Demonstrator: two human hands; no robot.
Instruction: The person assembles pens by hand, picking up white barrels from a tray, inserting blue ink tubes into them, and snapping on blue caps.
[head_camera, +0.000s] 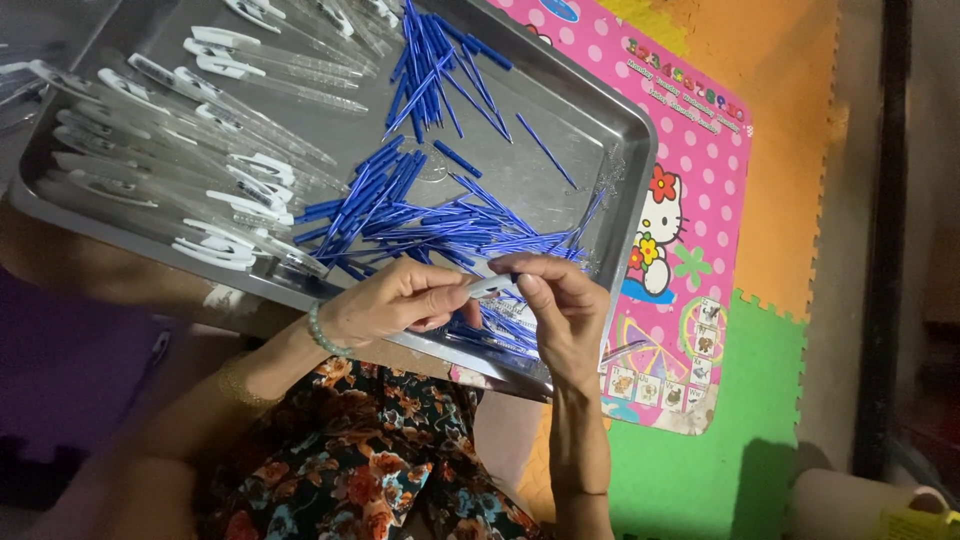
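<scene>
Floral-patterned fabric in dark, orange and red tones (370, 470) fills the lower centre of the frame, covering the person's lap, with both forearms rising from it toward the work.

Left hand (400, 300), bead bracelet at the wrist, sits at centre frame; its fingers are closed around a clear plastic pen barrel (488, 287), holding it level. Right hand (560, 310), just to the right, pinches the barrel's near end between thumb and forefinger, the remaining fingers curled loosely. Judged from the grip, one hand steadies the barrel while the other works at its tip; whether a refill is already inside cannot be told.

Both hands hover over the near right corner of a shallow rectangular steel tray (630, 150), which rests tilted across the lap, keeping the stock within reach. Thin blue pen refills (420, 215) lie in a loose heap across the tray's middle and right. Clear pen barrels with white clips (230, 190) lie in rows at the upper left, kept apart from the refills.

Under the tray's right edge lies a pink dotted cartoon mat (690, 150), on orange and green foam floor tiles (760, 400).
</scene>
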